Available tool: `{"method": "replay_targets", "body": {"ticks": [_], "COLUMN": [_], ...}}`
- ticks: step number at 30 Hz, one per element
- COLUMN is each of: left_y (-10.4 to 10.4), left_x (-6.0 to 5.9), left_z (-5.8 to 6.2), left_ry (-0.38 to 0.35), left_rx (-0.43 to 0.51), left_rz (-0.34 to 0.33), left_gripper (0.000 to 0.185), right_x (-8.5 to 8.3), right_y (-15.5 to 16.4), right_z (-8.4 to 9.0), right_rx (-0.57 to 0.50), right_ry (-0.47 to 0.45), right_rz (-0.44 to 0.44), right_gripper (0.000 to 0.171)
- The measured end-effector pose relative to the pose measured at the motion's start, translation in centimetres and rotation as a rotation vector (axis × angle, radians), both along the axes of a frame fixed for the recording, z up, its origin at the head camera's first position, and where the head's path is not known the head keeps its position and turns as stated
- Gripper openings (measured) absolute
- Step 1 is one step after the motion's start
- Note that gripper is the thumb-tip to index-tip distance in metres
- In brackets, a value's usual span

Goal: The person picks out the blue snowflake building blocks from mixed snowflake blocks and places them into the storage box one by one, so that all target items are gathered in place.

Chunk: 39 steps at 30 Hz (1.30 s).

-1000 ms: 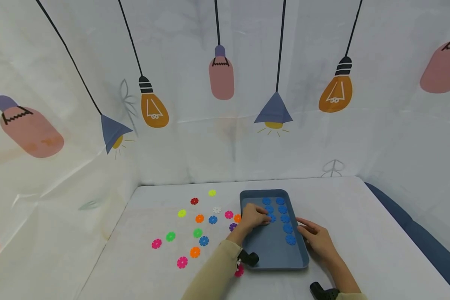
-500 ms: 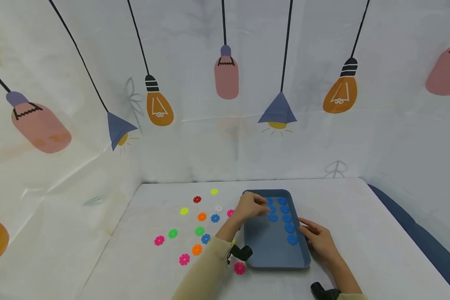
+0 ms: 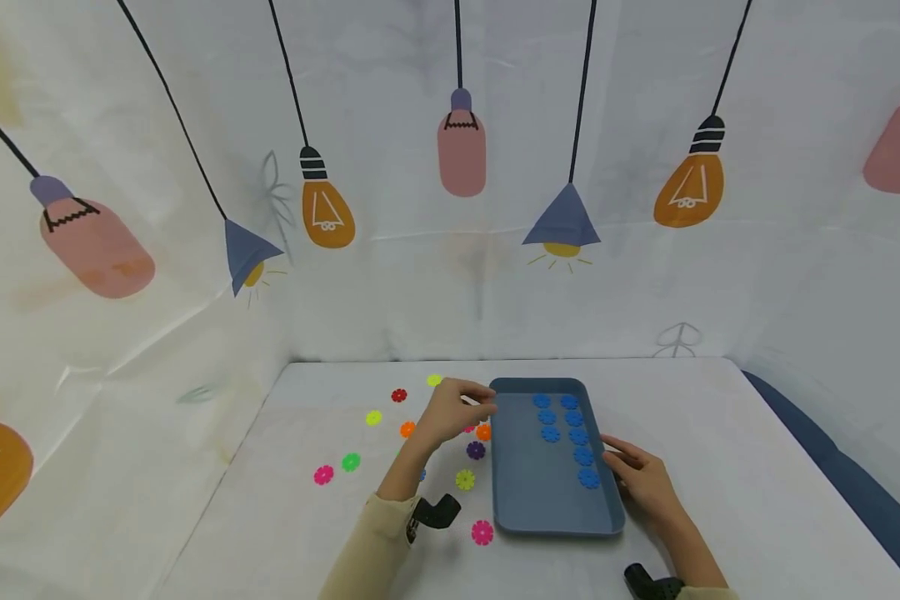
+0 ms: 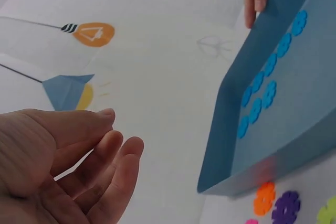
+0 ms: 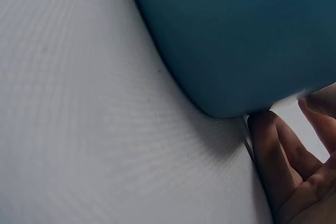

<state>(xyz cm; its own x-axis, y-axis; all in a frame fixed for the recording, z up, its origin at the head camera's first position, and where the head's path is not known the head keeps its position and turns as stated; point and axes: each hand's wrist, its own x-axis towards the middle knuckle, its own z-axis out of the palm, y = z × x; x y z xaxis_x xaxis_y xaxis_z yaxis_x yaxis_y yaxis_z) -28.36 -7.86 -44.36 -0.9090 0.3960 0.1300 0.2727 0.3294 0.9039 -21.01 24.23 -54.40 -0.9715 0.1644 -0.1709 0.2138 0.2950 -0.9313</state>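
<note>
Seven blue discs [image 3: 567, 433] in tray [image 3: 528, 500]

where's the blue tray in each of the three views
Head view: the blue tray lies on the table right of centre, low in the picture, between the two hands.
Left wrist view: the tray fills the right side, seen from its far corner, blue discs inside.
Right wrist view: the tray's outer wall fills the upper right.
Shared landmark: the right hand at the tray's right rim, in all three.
</note>
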Motion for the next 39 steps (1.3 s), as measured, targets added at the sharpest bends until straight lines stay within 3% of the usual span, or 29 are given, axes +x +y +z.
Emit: {"method": "replay_targets", "body": {"ticks": [5, 12, 25, 32, 39], "left_y": [-1.8, -4.5, -8.1, -9.4, -10.8], "left_x": [0.4, 1.2, 2.1, 2.7, 3.3], "left_z": [-0.2, -1.9, -5.3, -6.8, -8.3], "left_ry": [0.002, -0.065, -0.112, -0.118, -0.137], "left_rx": [-0.031, -0.038, -0.046, -0.144, -0.165], "left_rz": [0.026, 0.079, 0.089, 0.116, 0.145], "left_gripper": [0.022, 0.018, 0.025, 0.022, 0.022], "right_x": [0.0, -0.2, 0.3, 0.3, 0.3], "right_y": [0.1, -0.1, -0.1, 0.0, -0.1], "right_z": [0.1, 0.0, -0.2, -0.1, 0.1], "right_rx": [-0.002, -0.018, 0.001, 0.014, 0.02], "right_ry": [0.01, 0.014, -0.006, -0.012, -0.009], "right_rz": [-0.008, -0.015, -0.019, -0.022, -0.018], "right_gripper": [0.05, 0.05, 0.052, 0.052, 0.053]}}
